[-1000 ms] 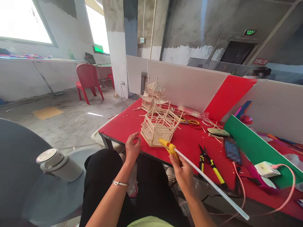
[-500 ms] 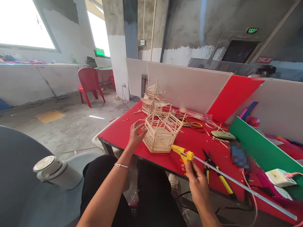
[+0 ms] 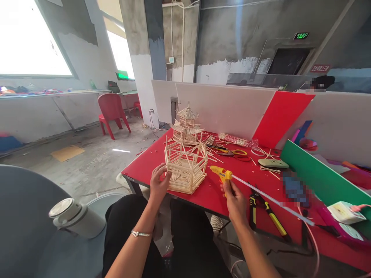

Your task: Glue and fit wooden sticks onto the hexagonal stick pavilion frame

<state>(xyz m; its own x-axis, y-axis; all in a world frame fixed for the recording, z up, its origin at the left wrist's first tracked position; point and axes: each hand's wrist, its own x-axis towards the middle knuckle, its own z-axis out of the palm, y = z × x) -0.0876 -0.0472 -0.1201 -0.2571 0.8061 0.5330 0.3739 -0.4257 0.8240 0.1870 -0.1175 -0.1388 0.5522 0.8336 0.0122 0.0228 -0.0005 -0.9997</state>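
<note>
My left hand (image 3: 159,182) is at the left side of a many-sided open frame built of thin wooden sticks (image 3: 185,173), its fingers and thumb curled round the near-left edge. The frame stands on the red table near the front edge, with slanting sticks along its top. In my right hand (image 3: 235,200) is a yellow hot glue gun (image 3: 222,174), its nozzle pointing left, slightly apart from the frame's right side. A long clear glue stick (image 3: 269,197) extends from its rear. Behind the frame stands a tiered stick pagoda (image 3: 188,123).
Yellow-handled cutters (image 3: 268,216) lie right of my right hand. Farther back are scissors (image 3: 239,155), loose sticks and a bagged stick bundle (image 3: 236,139). A green board (image 3: 324,173) and a white plug adapter (image 3: 346,212) with cords are at the right.
The frame has turned and shifted left, with my left hand closing on its edge. The glue gun's nozzle has moved up and away from the frame's lower corner. The camera view has shifted.
</note>
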